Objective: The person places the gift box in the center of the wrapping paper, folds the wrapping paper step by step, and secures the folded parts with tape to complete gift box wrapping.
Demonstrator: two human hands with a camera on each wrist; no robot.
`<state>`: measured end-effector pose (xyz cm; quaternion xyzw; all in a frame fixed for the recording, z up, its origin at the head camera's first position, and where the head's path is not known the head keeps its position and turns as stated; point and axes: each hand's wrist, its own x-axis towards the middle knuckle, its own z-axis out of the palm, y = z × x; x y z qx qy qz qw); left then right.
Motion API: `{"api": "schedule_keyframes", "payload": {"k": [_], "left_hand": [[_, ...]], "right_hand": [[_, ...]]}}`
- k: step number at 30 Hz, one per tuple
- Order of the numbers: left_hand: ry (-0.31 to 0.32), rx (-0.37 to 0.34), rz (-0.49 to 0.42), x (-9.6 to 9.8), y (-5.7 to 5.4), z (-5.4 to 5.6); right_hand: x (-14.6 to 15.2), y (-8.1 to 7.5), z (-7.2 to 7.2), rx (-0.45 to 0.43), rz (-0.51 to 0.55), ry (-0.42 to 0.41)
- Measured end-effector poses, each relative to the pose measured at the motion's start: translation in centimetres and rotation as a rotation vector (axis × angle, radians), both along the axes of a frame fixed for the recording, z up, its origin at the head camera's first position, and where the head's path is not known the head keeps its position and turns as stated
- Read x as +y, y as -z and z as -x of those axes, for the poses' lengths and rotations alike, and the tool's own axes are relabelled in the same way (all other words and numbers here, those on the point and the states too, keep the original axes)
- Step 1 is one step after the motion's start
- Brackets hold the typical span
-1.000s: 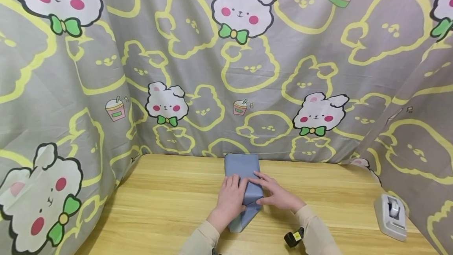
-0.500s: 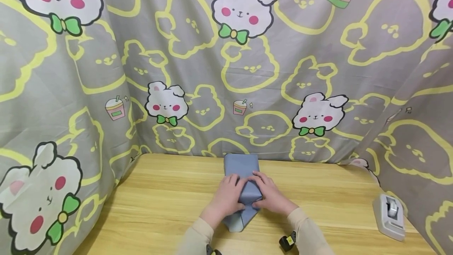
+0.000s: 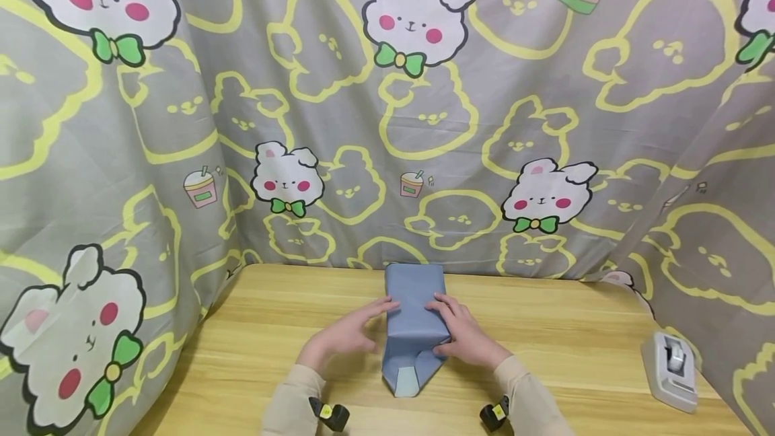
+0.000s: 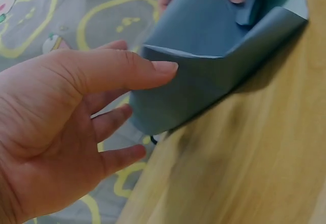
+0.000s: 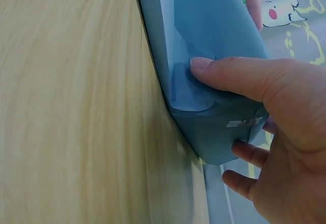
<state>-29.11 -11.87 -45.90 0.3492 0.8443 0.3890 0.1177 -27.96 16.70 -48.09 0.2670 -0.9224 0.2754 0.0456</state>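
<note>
A box wrapped in blue-grey paper [image 3: 416, 301] lies lengthwise on the table, its near end bearing loose folds. A pointed flap [image 3: 407, 381] with a pale underside spreads toward me from that end. My left hand [image 3: 345, 334] is at the box's left side, fingers extended and thumb apart. In the left wrist view its thumb overlaps the paper's side fold [image 4: 188, 79]. My right hand [image 3: 466, 335] holds the right near corner, fingers on top and thumb pressing the tucked-in end paper [image 5: 191, 89]. A strip of clear tape [image 5: 244, 122] shows on the box's side.
A grey tape dispenser [image 3: 671, 370] stands at the table's right edge. Behind and beside the wooden table [image 3: 290, 328] hangs a grey curtain [image 3: 351, 113] with cartoon bunnies. Black wrist cameras sit at both sleeves.
My left hand has come off the box's top and moved left, uncovering the near end and its flap. The right hand slid slightly inward at first, then stayed at the right near corner.
</note>
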Motion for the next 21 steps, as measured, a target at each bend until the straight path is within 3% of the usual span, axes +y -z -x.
{"api": "schedule_keyframes", "payload": {"k": [7, 12, 21], "left_hand": [[-0.081, 0.148, 0.088, 1.3, 0.5, -0.2], [-0.112, 0.165, 0.13, 2.0, 0.6, -0.5], [-0.168, 0.28, 0.186, 3.2, 1.3, -0.4]], "right_hand": [[0.0, -0.1, 0.0, -0.017, 0.009, -0.006], [0.0, 0.0, -0.1, -0.032, 0.015, -0.001], [0.0, 0.2, 0.0, -0.031, 0.012, 0.004]]}}
